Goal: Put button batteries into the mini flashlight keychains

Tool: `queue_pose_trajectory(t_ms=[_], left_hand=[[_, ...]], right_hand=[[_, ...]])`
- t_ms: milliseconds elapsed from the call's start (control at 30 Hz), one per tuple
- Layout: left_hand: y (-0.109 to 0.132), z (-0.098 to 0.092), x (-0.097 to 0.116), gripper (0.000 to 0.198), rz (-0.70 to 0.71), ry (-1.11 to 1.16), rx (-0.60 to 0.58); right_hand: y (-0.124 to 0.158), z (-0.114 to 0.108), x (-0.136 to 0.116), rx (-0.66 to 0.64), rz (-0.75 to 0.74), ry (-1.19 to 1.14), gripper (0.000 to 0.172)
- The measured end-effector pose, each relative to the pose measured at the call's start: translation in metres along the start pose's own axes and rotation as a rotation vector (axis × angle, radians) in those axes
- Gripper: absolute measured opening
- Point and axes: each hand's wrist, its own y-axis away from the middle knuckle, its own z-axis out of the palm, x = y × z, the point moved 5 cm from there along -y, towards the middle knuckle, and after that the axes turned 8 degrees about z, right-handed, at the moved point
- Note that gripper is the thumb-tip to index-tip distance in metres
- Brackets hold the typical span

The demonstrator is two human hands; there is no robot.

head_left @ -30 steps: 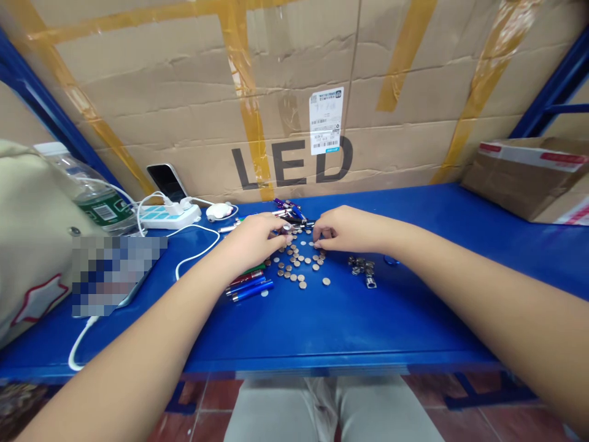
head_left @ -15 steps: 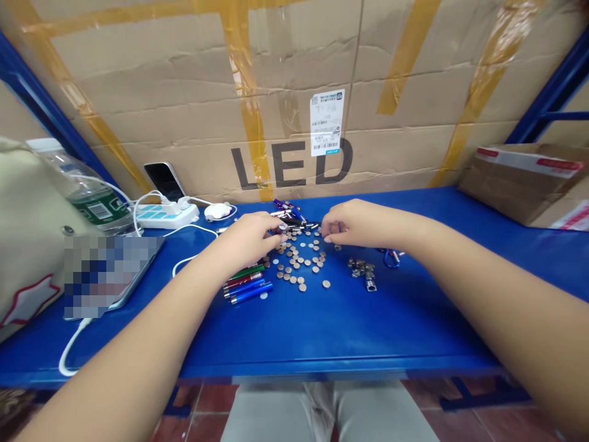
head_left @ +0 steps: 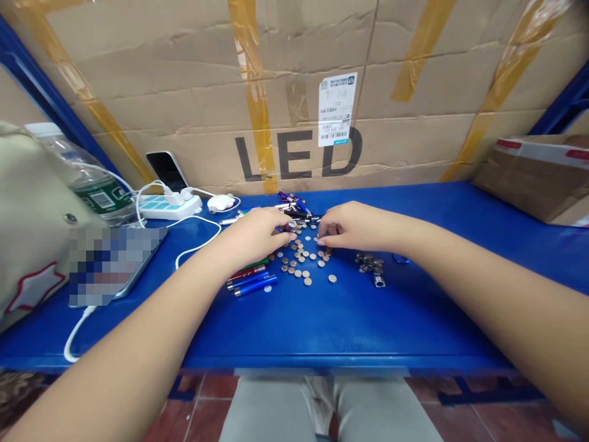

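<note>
My left hand is closed, thumb and fingers pinching a small tube whose round, silvery end shows at the fingertips; the rest is hidden in the hand. Across from it, my right hand has its fingers curled down to the table at the edge of the scattered button cells. Whatever its fingertips hold, if anything, I cannot make out. Below my left wrist lie several coloured metal tubes, among them a blue tube. Small silvery metal parts sit in a heap below my right wrist.
More slim tubes are piled behind my hands on the blue table. At left are a tablet, a power strip with white cables, a phone, a bottle and a bag. Cardboard boxes stand behind and at right.
My right hand has moved a little left, over the edge of the button cells, closer to my left hand. My left hand keeps its pinch on the tube. The camera view has shifted slightly.
</note>
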Motion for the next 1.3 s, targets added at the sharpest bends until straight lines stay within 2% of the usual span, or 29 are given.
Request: queue_pose_trajectory(t_ms=[300, 367, 533, 633, 800, 933, 1100, 1300], left_hand=[[-0.001, 0.001, 0.004, 0.022, 0.029, 0.003, -0.009], [-0.001, 0.001, 0.004, 0.021, 0.056, 0.008, 0.014], [-0.002, -0.001, 0.005, 0.021, 0.082, 0.007, 0.066], [-0.002, -0.002, 0.007, 0.021, 0.081, 0.015, 0.068], [-0.002, -0.002, 0.011, 0.022, 0.099, 0.027, 0.051], [-0.002, -0.001, 0.010, 0.019, 0.091, 0.013, 0.048], [-0.002, 0.000, 0.006, 0.021, 0.071, -0.003, 0.061], [-0.001, 0.000, 0.003, 0.023, 0.040, 0.000, 0.058]], right_hand=[[-0.004, 0.005, -0.004, -0.020, 0.039, 0.019, 0.011], [-0.004, 0.001, -0.007, 0.060, 0.014, 0.020, 0.010], [0.005, -0.019, -0.021, 0.392, -0.172, -0.131, 0.014], [0.009, -0.023, -0.031, 0.456, -0.276, -0.183, 0.015], [0.008, -0.017, -0.037, 0.454, -0.312, -0.191, 0.016], [0.006, -0.015, -0.034, 0.443, -0.272, -0.198, 0.019], [0.004, -0.016, -0.020, 0.440, -0.116, -0.221, 0.029], [-0.004, -0.011, 0.009, 0.269, 0.095, 0.040, 0.015]])
